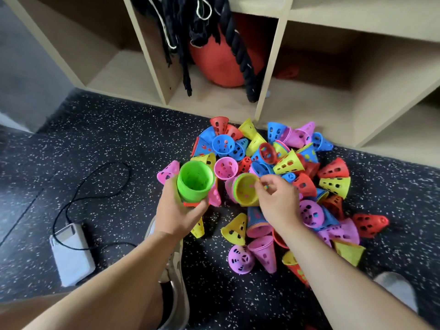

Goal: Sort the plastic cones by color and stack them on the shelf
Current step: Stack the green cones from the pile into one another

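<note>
Speckled black rubber floor (107,139), looks like a gym storage corner, with a pale wooden shelf (269,67) right in front. Left hand (181,210) is wrapped around a green stack (195,182), fingers curled round the narrow end, wide mouth tipped up toward the camera. My guess is it's held that way so the next green one drops straight in. There's a bit of red peeking out at the bottom, can't tell what that is. Right hand (278,198) is just beside it, fingertips pinching the rim of a yellow cone (246,189) that lies on its side, nested in a mixed bundle with green and pink edges showing. Probably peeling it off to reach the green underneath, but that's a guess

Further out, the pile (285,163) of loose cones spreads between the hands and the shelf: blue, red, yellow, pink, loads jammed inside each other in mixed colours, so they'll need pulling apart first. Early days for the sorting, I'd say. The only cone-ish thing on the shelf is a red cone (289,73) in the right cubby, too dark to be sure. The middle cubby is hogged by an orange ball (221,60) and a thick black rope (238,44). Off left, a white box (71,253) with a black cable (78,186) lies well apart from the pile, and a shoe (173,270) sits under the left forearm
</note>
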